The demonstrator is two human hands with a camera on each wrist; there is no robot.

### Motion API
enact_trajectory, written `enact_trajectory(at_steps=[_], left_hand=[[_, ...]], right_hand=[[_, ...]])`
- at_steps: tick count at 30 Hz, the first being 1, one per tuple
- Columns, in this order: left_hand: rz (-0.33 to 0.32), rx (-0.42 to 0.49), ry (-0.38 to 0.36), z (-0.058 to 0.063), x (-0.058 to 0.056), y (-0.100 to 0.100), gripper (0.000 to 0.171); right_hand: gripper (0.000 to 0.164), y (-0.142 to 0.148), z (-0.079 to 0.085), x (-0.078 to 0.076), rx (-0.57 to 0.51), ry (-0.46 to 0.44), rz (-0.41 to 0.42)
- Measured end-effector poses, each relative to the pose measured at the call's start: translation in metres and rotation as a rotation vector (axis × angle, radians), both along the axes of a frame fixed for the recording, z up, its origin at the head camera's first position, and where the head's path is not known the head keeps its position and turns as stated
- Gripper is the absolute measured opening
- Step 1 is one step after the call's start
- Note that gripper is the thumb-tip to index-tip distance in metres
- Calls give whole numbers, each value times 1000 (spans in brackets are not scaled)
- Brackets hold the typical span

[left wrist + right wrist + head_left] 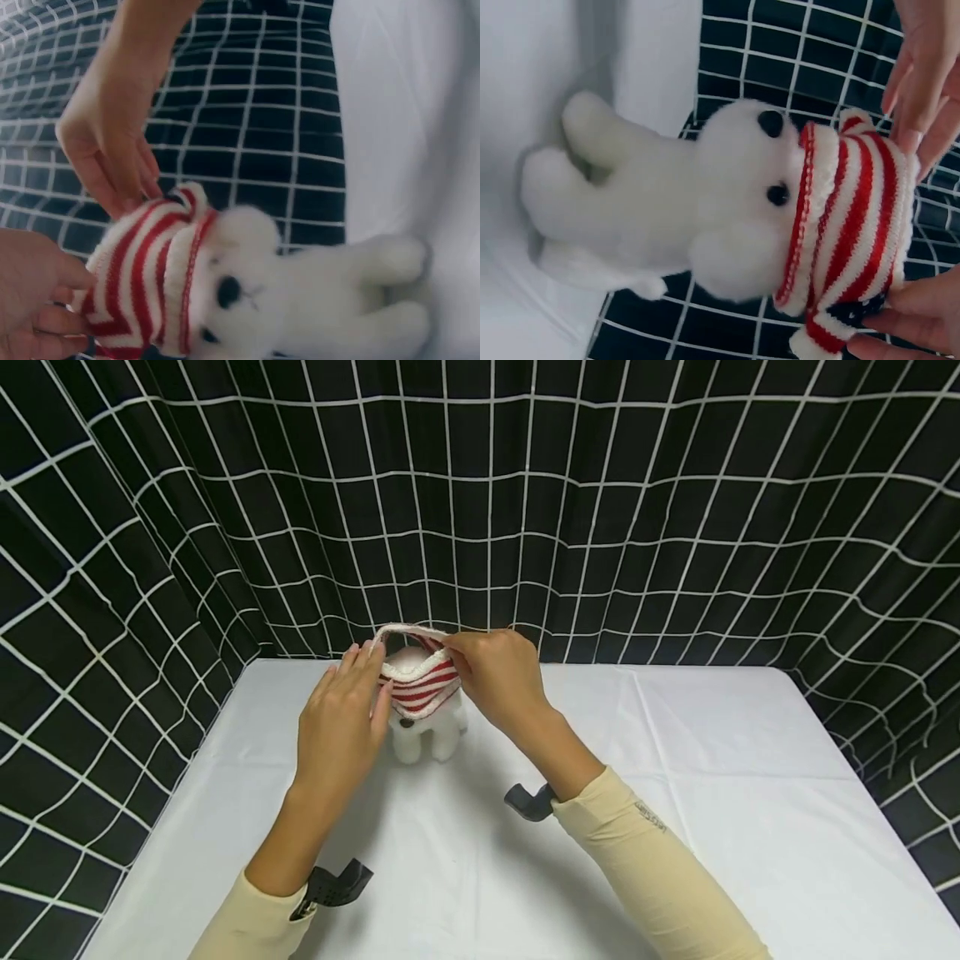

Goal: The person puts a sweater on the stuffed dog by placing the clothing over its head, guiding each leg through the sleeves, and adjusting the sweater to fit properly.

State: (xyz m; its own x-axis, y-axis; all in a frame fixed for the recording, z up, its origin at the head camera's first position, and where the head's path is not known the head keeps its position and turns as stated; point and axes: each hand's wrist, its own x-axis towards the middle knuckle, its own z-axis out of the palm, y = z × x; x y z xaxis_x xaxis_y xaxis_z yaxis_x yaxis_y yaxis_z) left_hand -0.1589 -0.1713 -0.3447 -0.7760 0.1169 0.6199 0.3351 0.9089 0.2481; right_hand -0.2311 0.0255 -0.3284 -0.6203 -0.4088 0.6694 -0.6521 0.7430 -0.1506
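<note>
Head view: a white stuffed toy stands upright on a table spread with white cloth, facing me, a red-and-white striped knit sweater over the top of its head. The sweater's upper rim gapes open. My right hand pinches that rim, thumb and fingers nearly together. My left hand lies along the opposite side, fingers nearly straight; whether it pinches cloth too, I cannot tell. Holding both sides at one height should keep the opening round.

Left wrist view: the sweater's band crosses the forehead above a black nose. Spreading the knit evenly, I judge, would stop it bunching.

Right wrist view: the band runs just above a black eye, with a soft ear free below. Small, level tugs seem best; a lopsided one could snag the ear or topple the toy, since neither hand steadies its body.
</note>
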Motion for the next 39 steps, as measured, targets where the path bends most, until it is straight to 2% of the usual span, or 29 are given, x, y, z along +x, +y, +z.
enact_trajectory(at_steps=[4,7,10,12,14,17,19,21,23,28,31,34,36,39], left_hand=[[-1,29,0,-7,-9,-2,48],[6,49,16,-9,-12,-3,49],[7,60,26,-10,-13,-4,49],[4,56,29,-11,-13,-4,49],[3,52,37,-12,-14,-5,48],[11,48,57,-12,-15,-6,48],[16,54,69,-11,-17,-7,47],[19,57,72,-11,-18,-8,47],[17,60,73,-12,-18,-8,46],[-4,78,96,-17,-20,-9,49],[-8,192,122,-20,-22,-17,49],[7,405,99,-27,-30,-33,43],[8,572,22,-36,-39,-45,40],[-30,828,-215,-52,-53,-59,41]], right_hand=[[22,2,-7,-3,-71,-15,20],[25,7,-14,-4,-191,49,32],[18,15,-24,0,-309,90,-42],[18,20,-32,4,-346,10,-124],[22,23,-39,8,-347,-164,-179],[28,20,-43,9,-329,-446,-192],[31,15,-45,6,-348,-577,-164],[30,10,-47,1,-382,-647,-126],[27,6,-51,-3,-421,-680,-86],[20,-1,-58,-7,-476,-670,-32],[19,-1,-60,-6,-483,-656,-33],[19,0,-61,-4,-478,-661,-40],[19,0,-61,-2,-474,-672,-41],[19,0,-62,-2,-476,-677,-37]])
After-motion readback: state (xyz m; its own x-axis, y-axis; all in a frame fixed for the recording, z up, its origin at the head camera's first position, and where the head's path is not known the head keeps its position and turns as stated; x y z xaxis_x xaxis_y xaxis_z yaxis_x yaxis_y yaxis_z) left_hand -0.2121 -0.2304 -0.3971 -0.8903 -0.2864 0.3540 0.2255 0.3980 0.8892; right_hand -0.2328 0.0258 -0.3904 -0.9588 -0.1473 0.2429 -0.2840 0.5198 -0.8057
